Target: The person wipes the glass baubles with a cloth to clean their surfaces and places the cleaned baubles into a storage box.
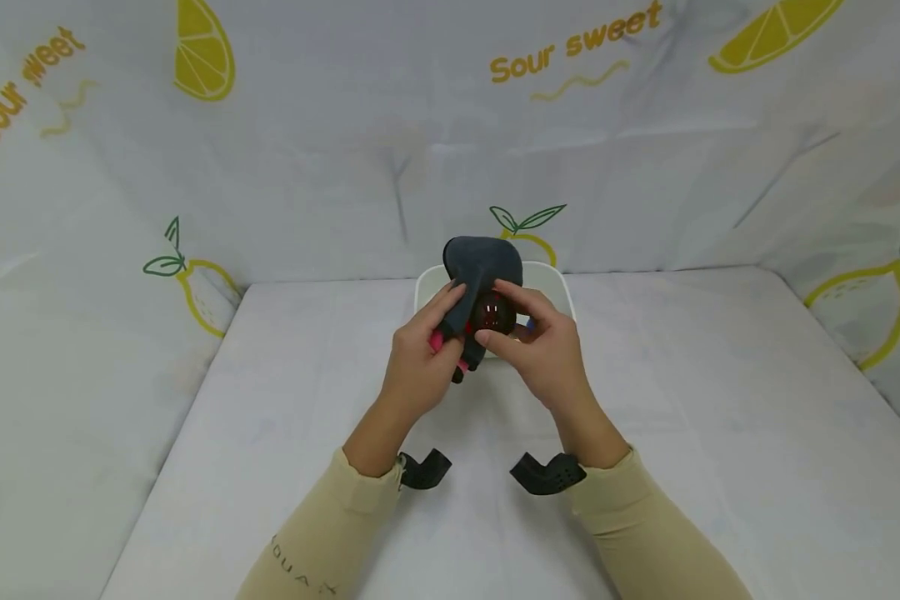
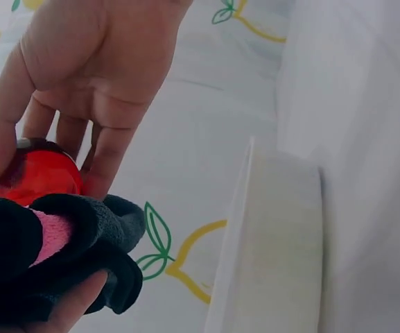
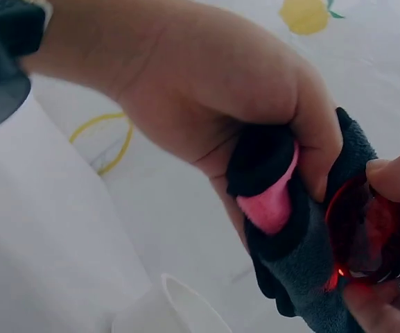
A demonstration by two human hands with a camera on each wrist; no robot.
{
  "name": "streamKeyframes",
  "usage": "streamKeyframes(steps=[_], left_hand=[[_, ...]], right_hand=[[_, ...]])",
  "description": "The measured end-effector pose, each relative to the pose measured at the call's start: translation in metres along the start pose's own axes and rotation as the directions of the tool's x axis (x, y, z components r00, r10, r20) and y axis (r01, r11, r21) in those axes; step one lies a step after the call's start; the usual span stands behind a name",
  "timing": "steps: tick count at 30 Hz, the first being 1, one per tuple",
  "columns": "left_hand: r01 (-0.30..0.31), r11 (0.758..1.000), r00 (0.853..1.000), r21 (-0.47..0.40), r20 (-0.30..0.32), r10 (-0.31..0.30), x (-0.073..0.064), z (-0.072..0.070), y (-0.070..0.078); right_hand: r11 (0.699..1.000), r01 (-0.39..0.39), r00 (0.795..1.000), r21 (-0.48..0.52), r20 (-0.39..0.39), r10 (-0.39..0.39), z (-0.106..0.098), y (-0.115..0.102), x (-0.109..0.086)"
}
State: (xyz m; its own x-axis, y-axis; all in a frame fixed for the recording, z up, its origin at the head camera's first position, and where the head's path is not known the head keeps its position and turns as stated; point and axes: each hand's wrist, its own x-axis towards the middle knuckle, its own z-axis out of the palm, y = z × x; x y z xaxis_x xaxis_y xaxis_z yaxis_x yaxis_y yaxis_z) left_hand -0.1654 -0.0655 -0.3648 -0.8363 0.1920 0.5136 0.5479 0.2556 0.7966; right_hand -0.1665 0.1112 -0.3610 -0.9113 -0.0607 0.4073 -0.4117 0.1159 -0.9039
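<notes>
In the head view, my left hand [image 1: 417, 358] grips a bunched dark grey fuzzy cloth [image 1: 482, 260] with bright pink parts. My right hand [image 1: 543, 350] pinches a glossy, see-through red ball-like object [image 1: 493, 313] between thumb and fingers, right against the cloth. The left wrist view shows the red object [image 2: 40, 175] just above the folded cloth [image 2: 116, 222], with my right hand [image 2: 102, 69] over it. In the right wrist view, my left hand [image 3: 220, 83] is around the cloth [image 3: 297, 243], and the red object [image 3: 373, 229] touches its side.
Behind and below the hands stands a white bin [image 1: 558, 287], its inside mostly hidden; a small blue spot shows beside the right fingers. A white cloth covers the table [image 1: 307, 350]. Lemon-printed fabric [image 1: 307, 167] rises at the back and sides.
</notes>
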Motion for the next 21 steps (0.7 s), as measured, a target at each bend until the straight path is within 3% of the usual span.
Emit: streamKeyframes(steps=[3, 5, 8, 10, 12, 14, 16, 18, 19, 21], left_hand=[[0.028, 0.999, 1.0, -0.034, -0.001, -0.029, 0.0, 0.0, -0.001], [0.056, 0.997, 0.998, -0.055, 0.002, -0.056, -0.001, 0.0, 0.0], [0.104, 0.991, 0.995, -0.083, 0.014, -0.103, -0.002, -0.001, 0.002], [0.129, 0.987, 0.992, -0.096, 0.025, -0.127, -0.003, -0.001, 0.004], [0.14, 0.984, 0.99, -0.112, 0.037, -0.136, -0.003, 0.0, 0.005], [0.13, 0.985, 0.991, -0.117, 0.048, -0.126, -0.004, 0.001, 0.005], [0.109, 0.988, 0.993, -0.114, 0.061, -0.102, -0.005, 0.002, 0.006], [0.079, 0.992, 0.995, -0.1, 0.074, -0.072, -0.005, 0.004, 0.007], [0.066, 0.994, 0.995, -0.09, 0.078, -0.059, -0.005, 0.004, 0.008], [0.043, 0.997, 0.996, -0.068, 0.082, -0.037, -0.006, 0.006, 0.009]], right_hand=[[0.985, 0.116, 0.992, -0.129, -0.024, -0.12, 0.002, 0.002, -0.002], [0.946, 0.217, 0.973, -0.239, -0.022, -0.229, 0.003, 0.004, -0.003], [0.849, 0.369, 0.916, -0.379, -0.01, -0.402, 0.003, 0.007, -0.004], [0.791, 0.43, 0.876, -0.436, -0.011, -0.483, 0.003, 0.008, -0.003], [0.772, 0.448, 0.855, -0.451, -0.038, -0.518, 0.003, 0.01, -0.002], [0.803, 0.417, 0.861, -0.426, -0.098, -0.499, 0.003, 0.012, -0.002], [0.879, 0.344, 0.892, -0.329, -0.179, -0.416, 0.002, 0.012, -0.001], [0.963, 0.218, 0.931, -0.158, -0.262, -0.253, 0.002, 0.011, 0.0], [0.99, 0.137, 0.945, -0.044, -0.293, -0.144, 0.002, 0.011, 0.0], [0.983, -0.006, 0.945, 0.183, -0.319, 0.065, 0.003, 0.009, 0.001]])
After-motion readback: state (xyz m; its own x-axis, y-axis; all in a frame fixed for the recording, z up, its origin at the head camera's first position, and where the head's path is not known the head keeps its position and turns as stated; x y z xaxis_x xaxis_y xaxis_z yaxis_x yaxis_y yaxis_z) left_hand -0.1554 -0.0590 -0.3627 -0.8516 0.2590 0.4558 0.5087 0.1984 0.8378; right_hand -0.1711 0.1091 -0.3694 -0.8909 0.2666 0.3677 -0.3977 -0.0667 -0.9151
